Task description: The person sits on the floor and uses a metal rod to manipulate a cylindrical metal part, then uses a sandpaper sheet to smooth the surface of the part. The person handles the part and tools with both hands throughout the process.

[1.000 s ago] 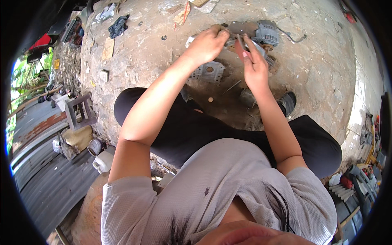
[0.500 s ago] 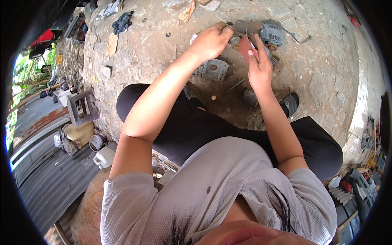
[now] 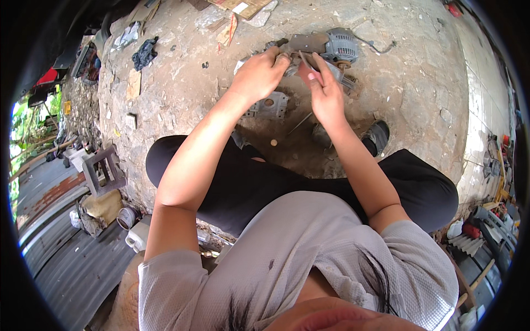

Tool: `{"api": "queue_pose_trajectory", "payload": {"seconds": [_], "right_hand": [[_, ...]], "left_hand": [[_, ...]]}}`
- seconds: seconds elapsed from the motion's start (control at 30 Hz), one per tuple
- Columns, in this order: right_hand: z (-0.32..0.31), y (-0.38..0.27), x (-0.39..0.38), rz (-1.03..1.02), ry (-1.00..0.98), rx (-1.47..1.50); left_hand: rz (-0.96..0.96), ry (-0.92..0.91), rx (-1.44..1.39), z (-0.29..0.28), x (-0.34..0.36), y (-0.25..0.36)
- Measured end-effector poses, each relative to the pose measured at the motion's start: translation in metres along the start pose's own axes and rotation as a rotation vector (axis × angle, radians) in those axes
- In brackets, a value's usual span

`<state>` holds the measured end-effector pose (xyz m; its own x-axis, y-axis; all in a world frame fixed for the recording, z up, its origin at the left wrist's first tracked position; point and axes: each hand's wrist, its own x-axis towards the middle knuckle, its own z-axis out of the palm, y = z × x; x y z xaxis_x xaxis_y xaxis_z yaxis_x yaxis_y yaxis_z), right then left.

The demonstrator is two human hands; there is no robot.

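Observation:
My right hand (image 3: 329, 98) pinches a folded reddish-brown sheet (image 3: 307, 74), which looks like sandpaper, between thumb and fingers. To its left my left hand (image 3: 258, 76) is closed, fingertips curled down at a greyish metal part; whatever those fingers hold is hidden behind the hand. Just beyond both hands lies a grey electric motor (image 3: 342, 46) with a dark cylindrical body (image 3: 308, 43) beside it. Below my left hand, a flat cast-metal plate (image 3: 271, 105) with a round hole rests on the ground. A thin rod (image 3: 298, 123) lies nearer to me.
Rough, dusty concrete floor (image 3: 182, 71) surrounds the work. At the left are a black crumpled plastic bag (image 3: 145, 54), a hollow block (image 3: 105, 170), corrugated sheets (image 3: 83, 265) and a white jug (image 3: 138, 236). Wood pieces (image 3: 245, 7) lie at the far side; assorted clutter (image 3: 486, 231) fills the right.
The whole view has shifted, so the motor, plate and both hands appear farther left. My hands keep nearly the same places beside the motor, the right one still holding the sheet.

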<state>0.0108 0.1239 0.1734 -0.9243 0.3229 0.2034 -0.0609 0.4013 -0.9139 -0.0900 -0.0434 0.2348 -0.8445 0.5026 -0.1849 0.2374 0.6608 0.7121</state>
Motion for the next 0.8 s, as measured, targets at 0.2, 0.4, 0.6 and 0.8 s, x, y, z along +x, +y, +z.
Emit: {"api": "queue_pose_trajectory", "payload": {"seconds": [0.2,0.4,0.6,0.8], "right_hand": [[0.006,0.0,-0.006,0.087,-0.067,-0.06],[-0.003,0.003,0.0,0.038,-0.156,-0.176],[-0.005,0.011,0.003,-0.109,-0.272,-0.309],[-0.004,-0.006,0.008,-0.02,-0.211,-0.221]], "left_hand": [[-0.014,-0.015,0.073,0.012,0.0,-0.002],[-0.009,0.045,0.06,0.014,0.007,-0.017],[0.023,0.046,0.024,0.007,0.009,-0.014],[0.008,0.039,0.038,0.006,0.01,-0.015]]}}
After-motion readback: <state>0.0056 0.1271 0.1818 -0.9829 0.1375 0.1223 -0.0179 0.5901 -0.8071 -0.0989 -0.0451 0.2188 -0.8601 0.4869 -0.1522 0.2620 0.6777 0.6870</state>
